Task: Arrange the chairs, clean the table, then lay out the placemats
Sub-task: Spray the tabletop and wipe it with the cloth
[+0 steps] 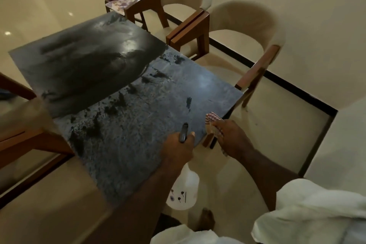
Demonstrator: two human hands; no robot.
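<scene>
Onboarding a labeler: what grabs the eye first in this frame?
The dark table, streaky and darker on its far half, grey with dark blotches nearer. At its near corner the left hand grips a white spray bottle and the right hand holds a checked cloth.

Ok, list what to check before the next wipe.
1. Cloth gripped in right hand: ok.
2. Bottle held by left hand, beside the table: ok.
3. Near half of table sprayed: ok, dark spots show.
4. Far half already wiped: cannot tell, glare and blur.
5. Chairs tucked in: not ok, two stand out at the side.
</scene>
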